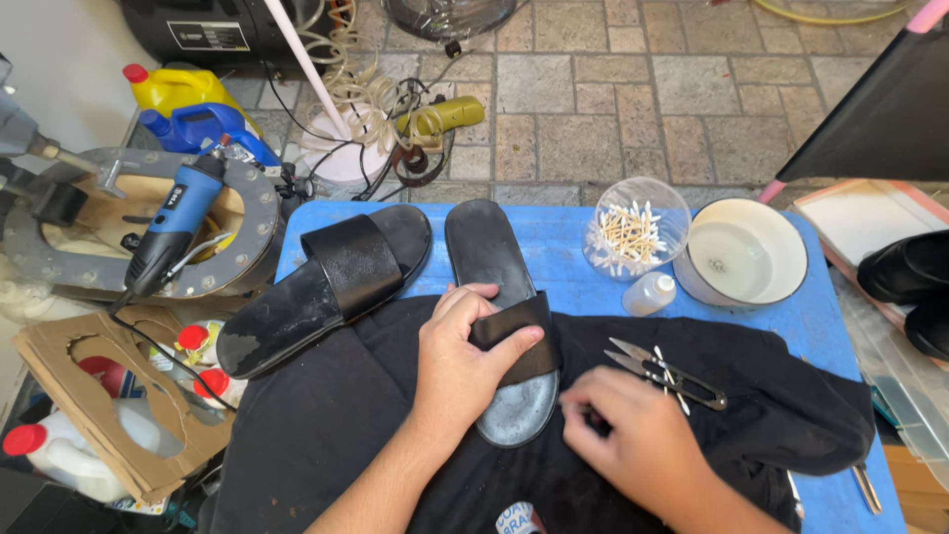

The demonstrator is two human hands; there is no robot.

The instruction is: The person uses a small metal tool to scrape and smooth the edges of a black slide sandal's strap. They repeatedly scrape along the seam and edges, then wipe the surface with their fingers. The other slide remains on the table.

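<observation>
A black slide sandal [491, 252] lies lengthwise on a black cloth [326, 425] spread over a blue table [563, 237]. My left hand [463, 354] grips the sandal's strap, thumb over its top edge. My right hand [638, 440] rests on the cloth beside the sandal's heel, fingers closed around something small and dark that I cannot make out. A second black sandal [326, 287] lies diagonally to the left, untouched. Thread snips [667, 376] lie on the cloth just beyond my right hand.
A clear bowl of cotton swabs [635, 229], a small clear bottle [649, 294] and a white bowl [743, 252] stand at the table's far right. A blue heat gun [178, 222], jugs and cardboard crowd the left. Black shoes [909, 267] sit at the right.
</observation>
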